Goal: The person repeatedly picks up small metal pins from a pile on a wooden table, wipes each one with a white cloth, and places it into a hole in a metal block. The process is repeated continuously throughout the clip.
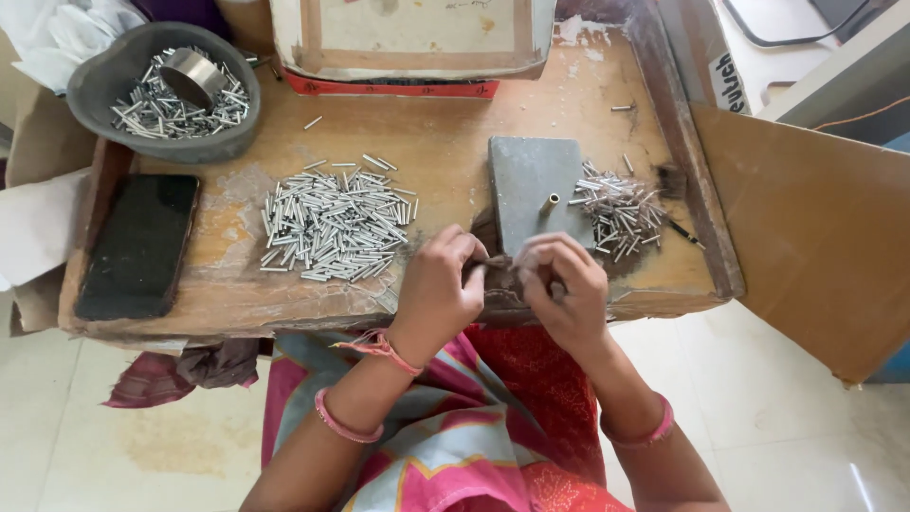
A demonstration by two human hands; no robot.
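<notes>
Over at the far left lies a dark phone, then a grey bowl of small metal tubes and a loose pile of them on the worn wooden table. Her left hand and right hand meet, fingertips pinched shut on a small dark tuft beside the grey block. It looks soft and light, best gripped at its ends.

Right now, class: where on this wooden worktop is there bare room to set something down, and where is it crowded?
Bare wood lies between the heap of metal tubes and the grey block, and between the phone and that heap. Crowded: right of the block, the smaller tube pile, and around both hands.
</notes>
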